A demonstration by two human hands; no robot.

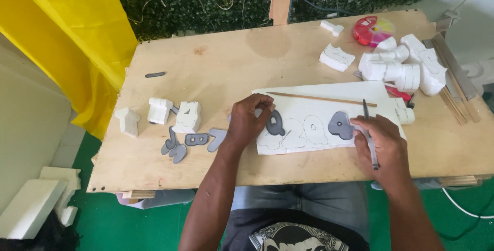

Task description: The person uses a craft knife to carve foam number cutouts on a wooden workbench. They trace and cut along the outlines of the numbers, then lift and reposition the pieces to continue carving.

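My left hand (pixel 248 122) presses flat on a grey letter template (pixel 275 123) that lies on the white foam sheet (pixel 319 112), fingers spread over it so the piece cannot slide off the outlines already traced there. My right hand (pixel 383 145) rests at the sheet's right edge, closed around a dark pen (pixel 369 135) held upright, its tip just beside a second grey template (pixel 340 125) that sits on the foam. A thin wooden stick (pixel 321 99) lies along the sheet's far side. Left of the sheet, spare grey cutouts (pixel 191 142) and a few white foam letters (pixel 162 113) wait on the plywood table (pixel 216 66); beyond the sheet's right corner a heap of finished foam shapes (pixel 406 66) is pushed out of the way.
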